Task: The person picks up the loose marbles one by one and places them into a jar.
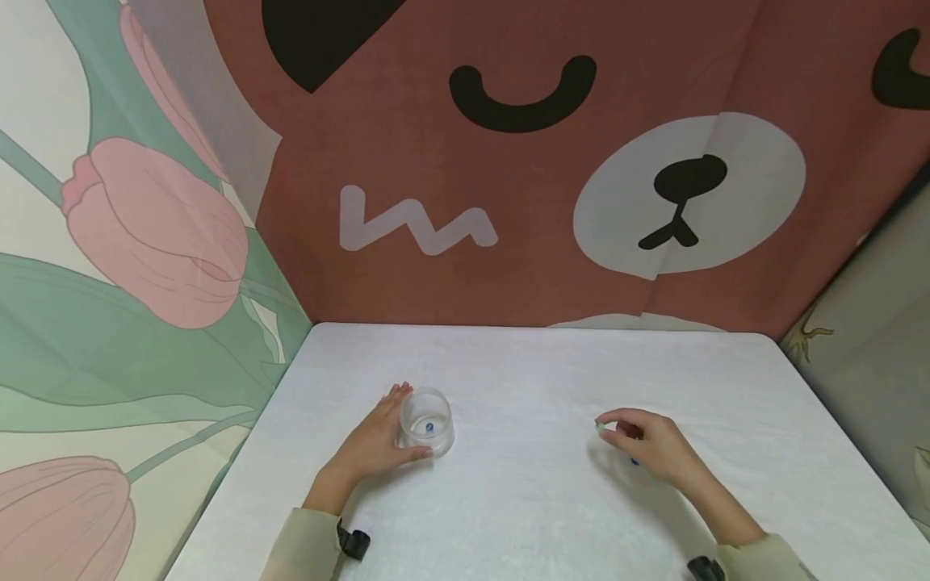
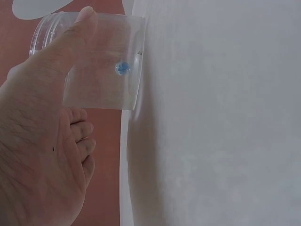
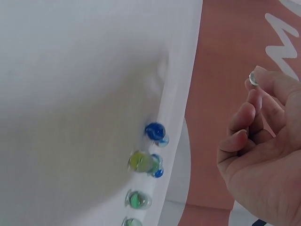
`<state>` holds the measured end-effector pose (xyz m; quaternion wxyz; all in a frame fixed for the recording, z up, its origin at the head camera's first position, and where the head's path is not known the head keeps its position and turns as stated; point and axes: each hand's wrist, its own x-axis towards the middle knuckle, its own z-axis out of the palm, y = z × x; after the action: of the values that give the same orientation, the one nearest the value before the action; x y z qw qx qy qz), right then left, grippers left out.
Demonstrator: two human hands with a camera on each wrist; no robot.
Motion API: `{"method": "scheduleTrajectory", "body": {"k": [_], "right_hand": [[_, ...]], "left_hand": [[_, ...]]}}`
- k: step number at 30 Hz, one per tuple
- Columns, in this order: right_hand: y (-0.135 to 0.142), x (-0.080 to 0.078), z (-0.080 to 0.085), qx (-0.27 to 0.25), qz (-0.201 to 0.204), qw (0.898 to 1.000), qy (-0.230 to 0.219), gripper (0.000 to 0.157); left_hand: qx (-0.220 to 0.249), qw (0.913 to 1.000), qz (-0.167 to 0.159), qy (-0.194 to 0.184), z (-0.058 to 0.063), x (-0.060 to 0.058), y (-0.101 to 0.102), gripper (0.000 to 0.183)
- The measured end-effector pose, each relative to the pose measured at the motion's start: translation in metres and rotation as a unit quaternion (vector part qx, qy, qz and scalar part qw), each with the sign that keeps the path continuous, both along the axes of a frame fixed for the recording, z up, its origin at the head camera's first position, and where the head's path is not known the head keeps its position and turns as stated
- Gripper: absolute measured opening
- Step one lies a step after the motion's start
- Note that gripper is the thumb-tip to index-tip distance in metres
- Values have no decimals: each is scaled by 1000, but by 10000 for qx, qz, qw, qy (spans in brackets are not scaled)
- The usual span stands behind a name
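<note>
My left hand holds a clear plastic jar upright on the white table, thumb on the near side and fingers round the far side. Inside the jar, at the bottom, lies one blue marble. To the right, my right hand pinches a clear greenish marble between thumb and fingertips, raised above the table. Several glass marbles lie on the cloth near that hand: a dark blue one, a yellow-green one and a green one among them. In the head view the hand mostly hides them.
White cloth covers the table. Behind it hangs a brown curtain with a bear face, and at the left a tulip-print curtain. Each wrist wears a black strap device.
</note>
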<state>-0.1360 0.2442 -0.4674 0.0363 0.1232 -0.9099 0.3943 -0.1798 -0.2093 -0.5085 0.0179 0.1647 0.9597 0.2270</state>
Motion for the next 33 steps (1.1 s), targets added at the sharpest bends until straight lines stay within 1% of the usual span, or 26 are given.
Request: {"method": "scheduleTrajectory", "body": {"k": [6, 11, 15, 18, 22, 33], "right_hand": [[-8, -5, -4, -155, -24, 9999, -30, 15], [-17, -8, -8, -314, 98, 9994, 73, 15], [-26, -11, -9, -415, 170, 9989, 111, 14], [-33, -12, -8, -484, 224, 9986, 38, 14], [-41, -14, -8, -476, 264, 9985, -68, 15], [-62, -20, -6, -548, 326, 9977, -234, 17]], "left_hand": [[49, 10000, -26, -4, 1, 0, 0, 118], [-6, 10000, 0, -32, 0, 0, 0, 118], [40, 10000, 52, -58, 0, 0, 1, 117], [70, 9999, 80, -82, -1, -1, 1, 118], [-13, 9999, 94, -132, -3, -2, 0, 119], [-5, 9999, 60, -82, -3, -2, 0, 119]]}}
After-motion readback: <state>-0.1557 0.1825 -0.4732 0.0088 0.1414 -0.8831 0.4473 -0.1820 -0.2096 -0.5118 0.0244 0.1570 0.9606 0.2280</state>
